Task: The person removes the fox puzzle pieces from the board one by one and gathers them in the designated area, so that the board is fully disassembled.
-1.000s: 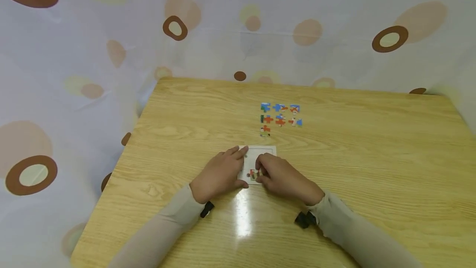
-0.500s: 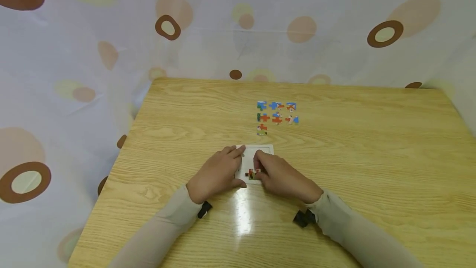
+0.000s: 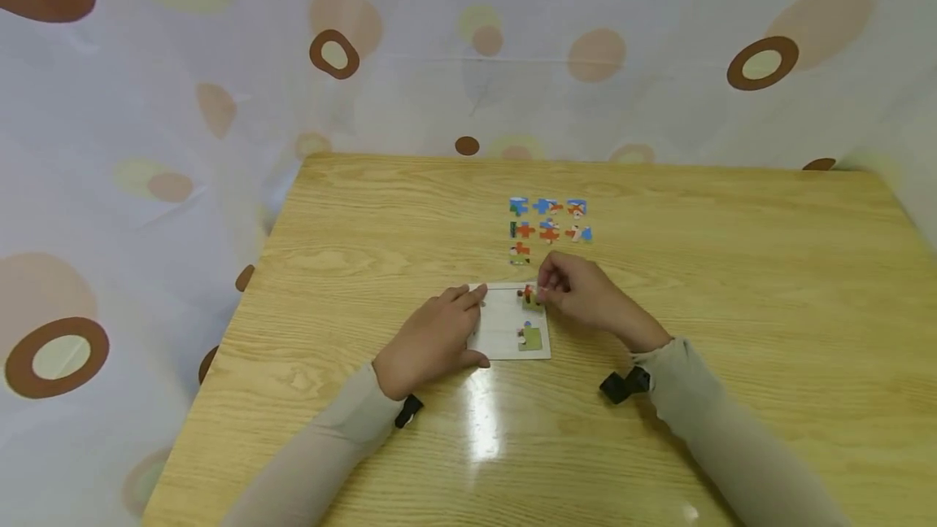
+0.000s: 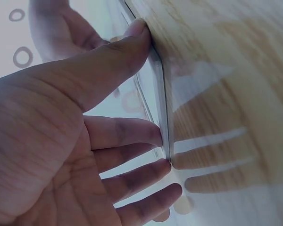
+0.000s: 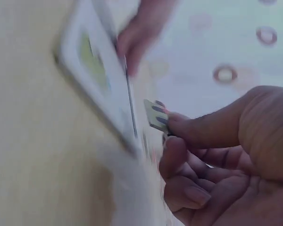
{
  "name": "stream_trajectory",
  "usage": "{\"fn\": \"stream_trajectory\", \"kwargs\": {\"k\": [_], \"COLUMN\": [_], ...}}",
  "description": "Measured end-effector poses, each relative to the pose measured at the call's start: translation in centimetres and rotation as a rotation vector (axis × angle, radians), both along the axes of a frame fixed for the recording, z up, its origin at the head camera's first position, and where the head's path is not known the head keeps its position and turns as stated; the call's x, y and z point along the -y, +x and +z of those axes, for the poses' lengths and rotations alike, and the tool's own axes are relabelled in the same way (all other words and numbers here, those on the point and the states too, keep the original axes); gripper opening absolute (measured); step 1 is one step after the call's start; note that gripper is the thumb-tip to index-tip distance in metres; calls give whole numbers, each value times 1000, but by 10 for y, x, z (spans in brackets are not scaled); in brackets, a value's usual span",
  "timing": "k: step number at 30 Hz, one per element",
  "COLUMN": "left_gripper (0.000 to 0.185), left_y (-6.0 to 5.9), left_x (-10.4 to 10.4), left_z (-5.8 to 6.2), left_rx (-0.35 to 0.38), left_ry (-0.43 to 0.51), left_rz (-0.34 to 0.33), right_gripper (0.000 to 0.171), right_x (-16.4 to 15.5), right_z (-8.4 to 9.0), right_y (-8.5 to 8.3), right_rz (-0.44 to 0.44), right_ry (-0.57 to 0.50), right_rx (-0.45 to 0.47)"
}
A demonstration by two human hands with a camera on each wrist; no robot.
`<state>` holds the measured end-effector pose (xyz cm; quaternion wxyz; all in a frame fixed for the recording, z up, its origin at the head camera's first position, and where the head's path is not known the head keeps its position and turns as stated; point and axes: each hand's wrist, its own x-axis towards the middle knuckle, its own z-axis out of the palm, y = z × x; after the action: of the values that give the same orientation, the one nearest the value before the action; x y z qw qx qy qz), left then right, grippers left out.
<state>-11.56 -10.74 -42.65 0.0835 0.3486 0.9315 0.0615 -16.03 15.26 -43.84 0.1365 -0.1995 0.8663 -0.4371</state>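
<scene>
Right hand (image 3: 586, 295) has lifted off the white puzzle tray's (image 3: 498, 324) near edge, now pinching a red-green jigsaw piece (image 3: 530, 298) at its far corner; left hand (image 3: 433, 340) still flat, steadying tray.

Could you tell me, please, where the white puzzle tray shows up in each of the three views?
Head: the tray lies mid-table between both hands.
Left wrist: its edge runs down the middle, under the left hand.
Right wrist: it stands tilted, upper left.
Shared landmark: the left fingers on the tray's edge.
</scene>
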Motion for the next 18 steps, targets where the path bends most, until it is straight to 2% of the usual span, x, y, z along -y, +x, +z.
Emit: {"fn": "stream_trajectory", "kwargs": {"k": [5, 9, 15, 18], "left_gripper": [52, 55, 62, 63], "left_y": [1, 0, -2, -2], "left_x": [3, 4, 3, 4], "left_z": [1, 2, 0, 0], "left_rx": [-32, -43, -31, -27], "left_ry": [-19, -29, -21, -19], "left_rz": [6, 12, 7, 3], "right_gripper": [5, 6, 9, 13], "right_x": [-21, -25, -13, -10], "right_z": [-3, -10, -9, -6], "right_y": [-36, -54, -56, -52], "right_rz": [-66, -100, -105, -99], "right_ry": [103, 168, 252, 276], "right_rx": [-11, 2, -82, -68]}}
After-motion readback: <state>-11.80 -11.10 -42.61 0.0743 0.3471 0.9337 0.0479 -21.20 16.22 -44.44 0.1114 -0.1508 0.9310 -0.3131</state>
